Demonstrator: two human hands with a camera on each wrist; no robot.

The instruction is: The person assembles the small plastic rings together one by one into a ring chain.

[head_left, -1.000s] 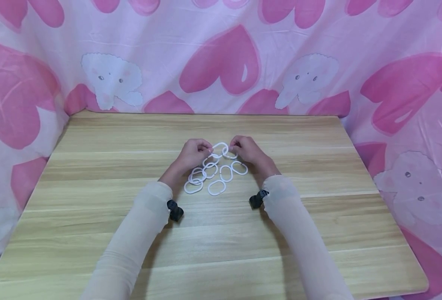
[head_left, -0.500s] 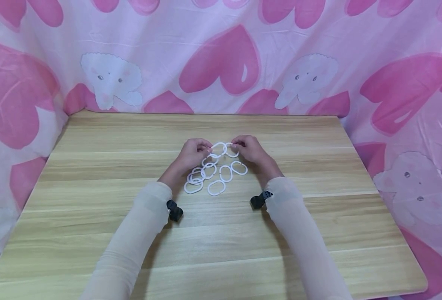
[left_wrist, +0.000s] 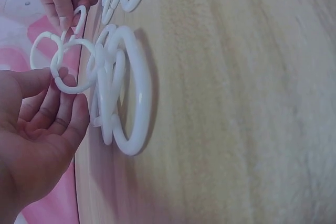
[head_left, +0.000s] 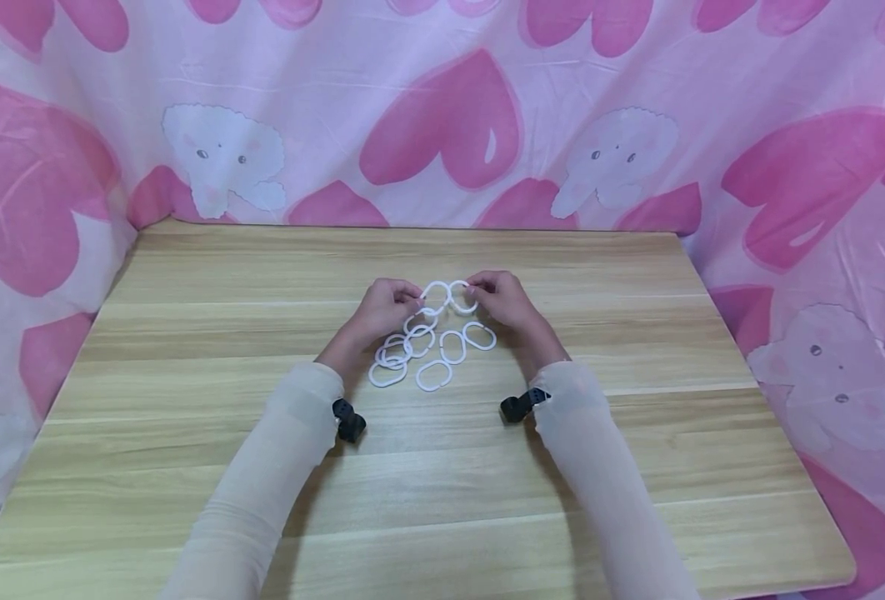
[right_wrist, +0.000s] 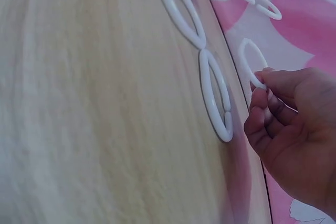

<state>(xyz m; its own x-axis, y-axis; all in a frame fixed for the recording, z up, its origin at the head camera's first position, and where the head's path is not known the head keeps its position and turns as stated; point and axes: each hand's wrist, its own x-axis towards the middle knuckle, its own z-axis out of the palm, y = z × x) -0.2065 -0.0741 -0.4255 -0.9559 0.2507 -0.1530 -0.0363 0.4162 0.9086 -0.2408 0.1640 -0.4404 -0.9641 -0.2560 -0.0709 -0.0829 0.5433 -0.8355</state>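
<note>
Near the middle of the table, my left hand (head_left: 386, 308) pinches a white oval plastic chain link (head_left: 435, 282) between thumb and fingertips. That link joins a short chain of similar links (left_wrist: 140, 93), which trails down onto the wood toward me. My right hand (head_left: 501, 298) pinches another link (right_wrist: 243, 56) by its edge, raised off the table. From the right wrist, a gap shows between this link and the chain's end link (right_wrist: 269, 11); in the head view their edges meet or overlap. My right fingertips hide part of its rim.
Several loose white links lie on the table between my forearms, among them a right-hand link (head_left: 495, 336) and a nearer link (head_left: 433, 391). The wooden table (head_left: 442, 517) ends at a pink patterned curtain (head_left: 442, 108). A black camera sits on each wrist.
My right hand has shifted slightly right with its link, which overlaps the left-hand link less than before. The left hand has barely moved, and the loose links lie as they did.
</note>
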